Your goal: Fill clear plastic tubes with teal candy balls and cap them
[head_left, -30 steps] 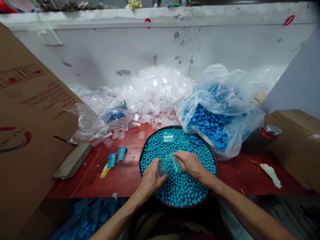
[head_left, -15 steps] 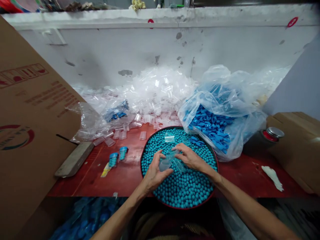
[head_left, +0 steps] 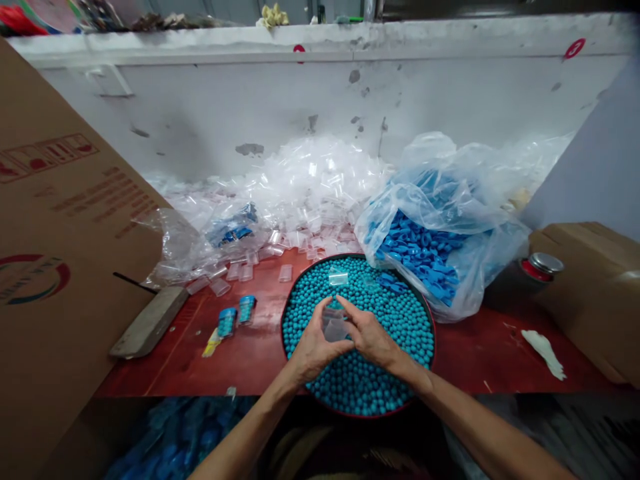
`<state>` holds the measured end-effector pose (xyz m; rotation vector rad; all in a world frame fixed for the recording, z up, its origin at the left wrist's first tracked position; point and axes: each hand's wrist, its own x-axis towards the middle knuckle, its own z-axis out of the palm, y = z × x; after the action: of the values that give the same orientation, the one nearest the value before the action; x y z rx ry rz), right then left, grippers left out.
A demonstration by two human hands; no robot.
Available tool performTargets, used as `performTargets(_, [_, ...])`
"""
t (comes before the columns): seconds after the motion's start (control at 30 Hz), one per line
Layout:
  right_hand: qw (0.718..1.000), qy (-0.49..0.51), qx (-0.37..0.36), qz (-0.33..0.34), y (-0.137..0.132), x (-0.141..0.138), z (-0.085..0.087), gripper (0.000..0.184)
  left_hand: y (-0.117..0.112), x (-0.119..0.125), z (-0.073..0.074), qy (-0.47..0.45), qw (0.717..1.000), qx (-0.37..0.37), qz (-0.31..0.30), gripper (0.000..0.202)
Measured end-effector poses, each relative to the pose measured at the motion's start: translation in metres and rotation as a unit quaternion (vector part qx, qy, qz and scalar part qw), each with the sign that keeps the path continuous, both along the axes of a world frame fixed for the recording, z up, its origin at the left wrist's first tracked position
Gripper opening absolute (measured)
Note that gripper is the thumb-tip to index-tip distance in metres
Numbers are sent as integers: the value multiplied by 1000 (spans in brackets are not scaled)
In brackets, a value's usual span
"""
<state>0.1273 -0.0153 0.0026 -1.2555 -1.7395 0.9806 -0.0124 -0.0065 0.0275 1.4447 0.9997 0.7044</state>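
A round red-rimmed tray (head_left: 429,347) full of small turquoise balls (head_left: 400,327) lies on the red table in front of me. Above its middle my left hand (head_left: 313,347) and my right hand (head_left: 367,337) meet, both pinching one small clear plastic tube (head_left: 334,328) between fingers and thumbs. Another clear tube (head_left: 339,277) lies on the balls farther back. Two filled tubes with blue caps (head_left: 235,313) rest on the table to the left of the tray.
A heap of empty clear tubes (head_left: 310,180) is piled against the white wall. A clear bag of blue caps (head_left: 425,247) leans at the tray's right. Cardboard boxes stand at left (head_left: 60,253) and right (head_left: 595,293), with a metal-lidded can (head_left: 540,267) and a grey block (head_left: 147,320).
Both hands have risen off the balls and drawn together toward me, now holding the clear tube upright between them above the tray's middle.
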Motion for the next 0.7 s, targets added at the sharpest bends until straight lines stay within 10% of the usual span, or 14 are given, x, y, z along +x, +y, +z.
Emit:
performTargets(0.53, [982,-187,7,-10,-14,12,-1,34,-7,-6,-41,188,952,233,-58,60])
performTargets(0.7, [994,35,-12,-99,-15,0,-4,37,-4,-5,-41,159,965,196,-70,73])
